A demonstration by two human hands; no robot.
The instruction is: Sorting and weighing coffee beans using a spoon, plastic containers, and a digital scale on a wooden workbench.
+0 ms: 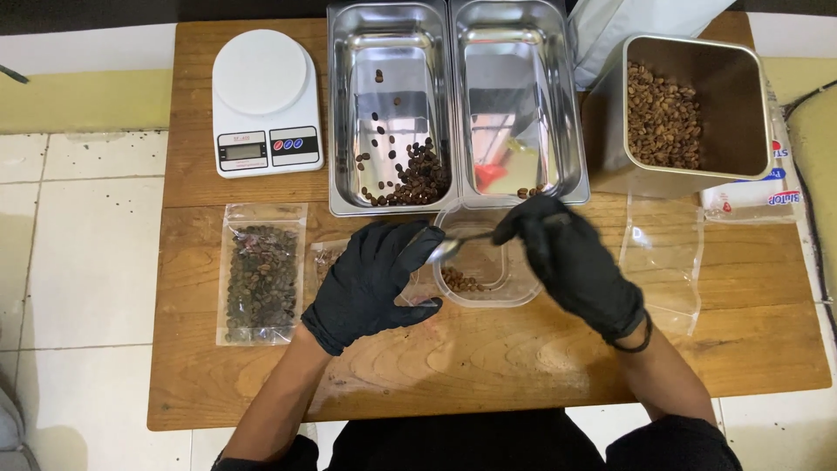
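- Head view, centre of the frame: two black-gloved hands work over a small clear plastic tub (485,277) on a wooden table (488,375).
- The right hand (575,262) has its fingers closed around the handle of a metal spoon (455,244), whose bowl hangs over the tub's left edge.
- The left hand (370,283) rests beside the tub, fingers loosely curled against its left wall; whether it truly grips the tub cannot be told.
- The tub holds only a thin scatter of brown coffee beans (460,281) on its bottom, so it looks close to empty.
- Upper centre: two steel trays stand side by side. The left tray (388,109) holds a modest pile of dark beans in its lower right corner plus scattered ones; the right tray (519,105) holds just a few beans at its lower edge.
- Upper right: a square metal tin (689,109), tilted toward the camera, is still well stocked with lighter beans, which suggests much sorting remains.
- Left of the hands: one sealed clear pouch of dark beans (261,275) lies flat and appears finished.
- Right of the hands: an empty clear pouch (667,257) lies unfilled.
- Upper left: a white kitchen scale (264,100) stands with nothing on it.
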